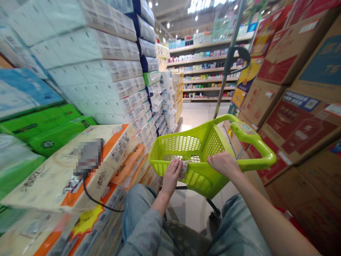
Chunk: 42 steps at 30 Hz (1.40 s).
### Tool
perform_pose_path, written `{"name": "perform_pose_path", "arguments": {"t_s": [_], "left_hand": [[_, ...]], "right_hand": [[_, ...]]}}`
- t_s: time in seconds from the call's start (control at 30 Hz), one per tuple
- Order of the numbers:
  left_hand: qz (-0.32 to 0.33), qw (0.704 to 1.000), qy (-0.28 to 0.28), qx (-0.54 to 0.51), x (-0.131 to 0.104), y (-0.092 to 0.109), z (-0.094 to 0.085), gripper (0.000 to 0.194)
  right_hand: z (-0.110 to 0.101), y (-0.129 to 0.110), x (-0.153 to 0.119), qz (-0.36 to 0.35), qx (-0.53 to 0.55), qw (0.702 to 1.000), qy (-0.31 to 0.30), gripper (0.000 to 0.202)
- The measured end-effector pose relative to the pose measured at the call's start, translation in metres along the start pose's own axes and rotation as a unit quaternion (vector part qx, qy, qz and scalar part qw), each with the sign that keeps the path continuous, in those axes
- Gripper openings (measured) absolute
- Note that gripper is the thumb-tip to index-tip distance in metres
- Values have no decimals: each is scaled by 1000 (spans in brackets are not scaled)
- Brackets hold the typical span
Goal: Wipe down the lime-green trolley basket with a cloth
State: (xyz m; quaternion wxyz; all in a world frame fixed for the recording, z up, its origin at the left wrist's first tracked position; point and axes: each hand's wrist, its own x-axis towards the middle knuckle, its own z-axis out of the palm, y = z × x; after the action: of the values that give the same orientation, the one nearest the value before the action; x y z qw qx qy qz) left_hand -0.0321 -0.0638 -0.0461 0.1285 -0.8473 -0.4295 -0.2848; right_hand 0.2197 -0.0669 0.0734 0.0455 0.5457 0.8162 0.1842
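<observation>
A lime-green shopping cart (197,179) with a perforated basket stands between my knees, its looped handle to the right. Against the near rim, my left hand (173,172) presses a white patterned cloth (184,169), with its fingers bent over the edge. Higher on the same side, my right hand (223,163) is closed around the basket's rim beside the child-seat end. The cart's basket floor shows through partly, and I see no goods in it.
Tall stacks of packaged tissue (117,46) rise on the left. On the nearer packs lies a blurred-out dark device with a black cable (93,195). Cardboard cartons (301,124) line the right side. A metal pole (226,67) stands beyond the cart, before stocked shelves (205,64).
</observation>
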Motion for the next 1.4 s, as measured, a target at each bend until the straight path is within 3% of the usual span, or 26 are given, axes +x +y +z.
{"name": "perform_pose_path", "arguments": {"t_s": [0.13,0.23,0.37,0.47,0.53,0.63,0.8,0.9,1.03,1.23,1.4], "left_hand": [[-32,999,33,0,3,0,7,50],[-46,998,43,-4,22,20,14,45],[-9,999,37,-17,48,53,19,43],[1,999,39,-16,56,63,18,44],[16,999,27,-27,55,59,17,45],[28,998,-1,-50,45,37,14,48],[-27,999,-20,-36,18,-17,3,47],[-50,998,-14,-22,12,-32,-1,40],[-90,996,-1,-14,24,-18,2,26],[-50,998,-16,-24,42,17,9,23],[-34,998,-29,-41,34,9,3,25]], "right_hand": [[0,-1,1,-10,-5,1000,5,42],[1,-1,4,-22,-10,1000,11,40],[5,0,6,-23,-11,999,28,39],[9,-1,7,1,-6,1000,27,44],[10,-3,8,26,9,999,19,47],[8,-5,8,73,38,997,-7,54],[6,-5,6,99,58,993,-30,61],[6,-5,5,95,51,994,-22,59],[4,-10,11,105,68,991,-48,55],[2,-37,24,118,103,986,-59,55],[5,-43,21,108,94,989,-34,59]]}}
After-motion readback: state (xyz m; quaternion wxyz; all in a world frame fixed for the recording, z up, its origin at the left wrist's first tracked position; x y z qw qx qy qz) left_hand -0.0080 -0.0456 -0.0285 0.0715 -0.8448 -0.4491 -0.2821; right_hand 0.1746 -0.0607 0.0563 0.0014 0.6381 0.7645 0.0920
